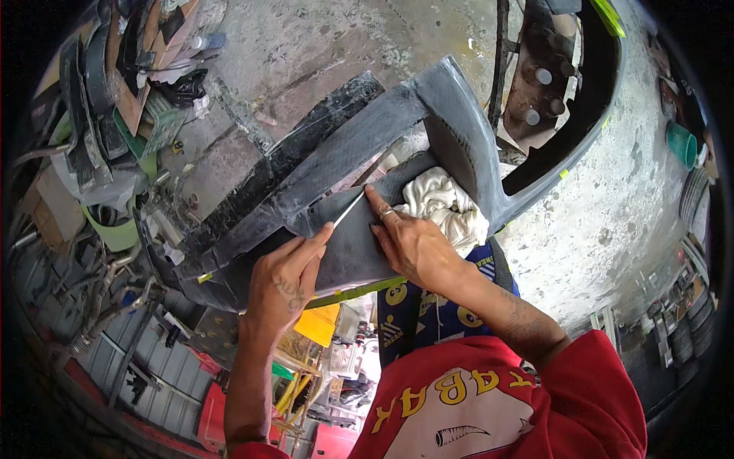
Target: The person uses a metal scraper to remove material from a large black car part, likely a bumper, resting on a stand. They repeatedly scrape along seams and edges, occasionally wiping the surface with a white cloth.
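Note:
A grey car bumper [352, 251] lies across the view in front of me, its sanded surface scuffed and dusty. My left hand [284, 277] pinches one end of a thin white strip [349, 208] against the bumper's inner face. At the strip's far end, my right hand [419, 249] rests on the panel, its index finger stretched out and its thumb apart. A ring is on one of its fingers. Just beyond that hand, a crumpled white cloth [442, 200] sits in the bumper's recess. What exactly the strip is made of cannot be made out.
Scrap panels and bent trim [92, 115] pile up at the far left. Brown tray-like part [539, 84] with bottles lies inside the bumper's right-hand loop. A green bucket [680, 145] and stacked tyres [696, 203] stand far right. Metal pipes [115, 283] lie at left.

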The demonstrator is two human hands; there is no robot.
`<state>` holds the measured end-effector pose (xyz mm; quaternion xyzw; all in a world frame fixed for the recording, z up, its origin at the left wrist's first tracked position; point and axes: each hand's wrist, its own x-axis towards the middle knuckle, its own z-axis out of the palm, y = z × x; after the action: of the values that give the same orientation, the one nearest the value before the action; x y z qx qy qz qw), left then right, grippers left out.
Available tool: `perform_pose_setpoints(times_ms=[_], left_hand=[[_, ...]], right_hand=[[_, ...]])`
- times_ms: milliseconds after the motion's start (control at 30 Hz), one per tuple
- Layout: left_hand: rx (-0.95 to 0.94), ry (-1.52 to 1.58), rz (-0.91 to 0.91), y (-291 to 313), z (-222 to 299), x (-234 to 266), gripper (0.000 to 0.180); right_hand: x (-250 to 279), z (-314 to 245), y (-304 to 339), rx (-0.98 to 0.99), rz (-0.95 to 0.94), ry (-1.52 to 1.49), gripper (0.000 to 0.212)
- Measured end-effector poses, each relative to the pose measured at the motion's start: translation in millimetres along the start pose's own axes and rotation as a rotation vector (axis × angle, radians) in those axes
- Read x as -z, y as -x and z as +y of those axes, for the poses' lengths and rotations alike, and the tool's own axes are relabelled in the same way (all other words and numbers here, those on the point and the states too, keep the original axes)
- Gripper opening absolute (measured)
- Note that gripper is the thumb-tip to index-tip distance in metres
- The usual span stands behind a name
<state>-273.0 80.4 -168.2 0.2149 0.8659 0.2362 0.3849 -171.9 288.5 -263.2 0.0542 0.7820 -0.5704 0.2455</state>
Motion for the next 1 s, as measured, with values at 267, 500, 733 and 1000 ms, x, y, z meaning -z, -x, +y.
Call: perform_pose_setpoints(times_ms=[267, 500, 733, 1000], left_hand=[[0.055, 0.079, 0.021, 2.7, -10.9, 7.0, 0.032], [-0.027, 0.003, -0.043, -10.0, -17.3, 14.7, 0.028], [-0.088, -0.070, -0.130, -23.8, -9.0, 29.7, 0.029], [-0.077, 0.049, -0.164, -27.7, -32.9, 29.3, 0.030]], right_hand=[[-9.8, -4.0, 17.2, -0.020, 0.148, 0.057, 0.067], [-11.2, -7.5, 16.8, -0.026, 0.177, 0.101, 0.061], [-18.9, -3.4, 10.7, -0.024, 0.205, 0.114, 0.063], [-21.9, -5.6, 16.1, -0.027, 0.228, 0.139, 0.059]])
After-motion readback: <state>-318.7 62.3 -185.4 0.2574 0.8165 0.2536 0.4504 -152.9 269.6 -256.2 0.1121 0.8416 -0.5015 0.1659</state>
